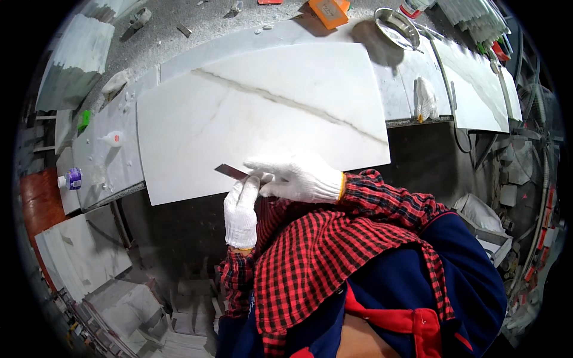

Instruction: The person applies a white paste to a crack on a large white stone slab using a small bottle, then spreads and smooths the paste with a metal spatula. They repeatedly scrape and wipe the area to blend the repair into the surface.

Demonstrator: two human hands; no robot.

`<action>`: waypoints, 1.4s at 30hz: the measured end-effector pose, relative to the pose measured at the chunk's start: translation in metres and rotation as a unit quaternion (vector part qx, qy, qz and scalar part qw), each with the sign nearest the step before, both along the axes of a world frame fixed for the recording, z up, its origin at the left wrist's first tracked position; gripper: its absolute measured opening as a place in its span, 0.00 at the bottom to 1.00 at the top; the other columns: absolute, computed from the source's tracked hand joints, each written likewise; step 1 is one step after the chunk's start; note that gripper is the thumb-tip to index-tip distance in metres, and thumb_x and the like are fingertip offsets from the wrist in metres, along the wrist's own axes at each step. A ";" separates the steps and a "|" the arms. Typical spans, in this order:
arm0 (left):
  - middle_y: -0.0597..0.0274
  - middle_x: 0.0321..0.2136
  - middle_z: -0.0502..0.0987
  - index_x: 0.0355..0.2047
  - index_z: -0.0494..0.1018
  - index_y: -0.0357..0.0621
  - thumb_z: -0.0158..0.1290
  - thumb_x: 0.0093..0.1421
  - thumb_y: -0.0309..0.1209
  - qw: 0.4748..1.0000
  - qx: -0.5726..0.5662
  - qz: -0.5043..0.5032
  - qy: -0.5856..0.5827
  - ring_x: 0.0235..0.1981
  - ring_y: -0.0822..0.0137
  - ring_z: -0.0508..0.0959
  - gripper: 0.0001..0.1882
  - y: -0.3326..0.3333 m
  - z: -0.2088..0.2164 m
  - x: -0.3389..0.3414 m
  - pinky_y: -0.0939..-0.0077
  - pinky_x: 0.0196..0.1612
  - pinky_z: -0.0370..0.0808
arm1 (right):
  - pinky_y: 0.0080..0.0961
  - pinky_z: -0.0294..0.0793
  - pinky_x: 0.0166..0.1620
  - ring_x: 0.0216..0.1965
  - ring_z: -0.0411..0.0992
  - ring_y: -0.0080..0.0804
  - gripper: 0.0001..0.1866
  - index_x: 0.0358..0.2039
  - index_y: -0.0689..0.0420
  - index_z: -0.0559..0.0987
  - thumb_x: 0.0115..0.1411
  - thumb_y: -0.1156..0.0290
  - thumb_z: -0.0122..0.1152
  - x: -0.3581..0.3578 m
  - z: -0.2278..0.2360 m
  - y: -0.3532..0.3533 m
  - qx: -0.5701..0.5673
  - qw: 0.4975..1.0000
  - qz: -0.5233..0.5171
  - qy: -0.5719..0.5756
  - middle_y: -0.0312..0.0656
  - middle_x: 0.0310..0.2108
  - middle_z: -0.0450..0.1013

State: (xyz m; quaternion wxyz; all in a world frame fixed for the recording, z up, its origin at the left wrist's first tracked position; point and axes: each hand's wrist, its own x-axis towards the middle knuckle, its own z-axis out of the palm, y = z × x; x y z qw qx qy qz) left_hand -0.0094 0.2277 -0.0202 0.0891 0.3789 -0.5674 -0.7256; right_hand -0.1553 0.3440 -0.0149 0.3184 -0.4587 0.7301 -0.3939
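Note:
A flat, thin, dark strip like a scraper blade [230, 172] is pinched in the fingers of my left hand [241, 213], over the near edge of a large white slab [262, 119] with a brown-grey vein. My right hand [305, 177] is close beside it, fingers stretched toward the strip and thumb apart from them; whether it touches the strip I cannot tell. Both hands wear white knitted gloves, and red-and-black checked sleeves cover the forearms. The strip's lower end is hidden by the left fingers.
Left of the slab are a white squeeze bottle [112, 139] and a purple-labelled bottle [73, 178]. Farther back stand an orange box [329, 13] and a metal bowl [396, 30]. A white glove [426, 98] lies at the right. Stacked pale strips [74, 62] stand far left.

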 end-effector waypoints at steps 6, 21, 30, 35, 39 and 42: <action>0.57 0.29 0.79 0.40 0.77 0.34 0.48 0.68 0.35 0.998 -0.029 0.029 -0.057 0.31 0.68 0.79 0.15 0.014 0.010 -0.018 0.75 0.41 0.76 | 0.28 0.76 0.32 0.23 0.76 0.30 0.24 0.57 0.47 0.77 0.59 0.61 0.66 -0.082 0.005 0.059 0.000 0.981 -0.190 0.030 0.46 0.25 0.79; 0.68 0.26 0.72 0.52 0.73 0.33 0.48 0.68 0.29 0.993 -0.116 -0.001 -0.039 0.26 0.80 0.71 0.15 0.009 0.020 -0.056 0.84 0.30 0.72 | 0.40 0.75 0.48 0.47 0.75 0.47 0.27 0.59 0.45 0.74 0.58 0.58 0.63 -0.283 -0.027 0.191 0.168 0.802 -0.375 0.434 0.45 0.49 0.75; 0.65 0.28 0.75 0.53 0.70 0.31 0.49 0.67 0.30 0.995 -0.059 -0.076 -0.016 0.26 0.77 0.73 0.17 0.015 0.018 -0.082 0.83 0.33 0.72 | 0.38 0.75 0.43 0.40 0.77 0.47 0.12 0.43 0.46 0.84 0.61 0.61 0.58 -0.304 -0.014 0.186 0.122 0.818 -0.391 0.404 0.45 0.37 0.80; 0.63 0.29 0.76 0.51 0.71 0.32 0.50 0.68 0.32 0.995 -0.039 -0.087 -0.009 0.26 0.77 0.74 0.16 0.020 0.012 -0.091 0.83 0.32 0.72 | 0.28 0.75 0.36 0.31 0.78 0.33 0.14 0.43 0.52 0.84 0.61 0.61 0.58 -0.294 -0.009 0.197 0.055 0.837 -0.446 0.312 0.41 0.29 0.80; 0.61 0.27 0.77 0.50 0.72 0.33 0.49 0.69 0.33 0.995 -0.020 -0.093 -0.024 0.24 0.77 0.75 0.17 0.024 0.023 -0.101 0.84 0.29 0.72 | 0.16 0.70 0.29 0.25 0.71 0.17 0.17 0.45 0.61 0.82 0.63 0.61 0.60 -0.259 0.004 0.187 -0.075 0.854 -0.514 0.027 0.35 0.26 0.78; 0.59 0.25 0.77 0.47 0.74 0.33 0.50 0.68 0.33 0.995 -0.004 -0.102 -0.005 0.22 0.76 0.74 0.15 0.023 0.015 -0.107 0.83 0.25 0.72 | 0.13 0.68 0.28 0.25 0.69 0.17 0.21 0.50 0.65 0.78 0.65 0.61 0.59 -0.220 0.006 0.165 -0.173 0.838 -0.485 -0.181 0.37 0.31 0.78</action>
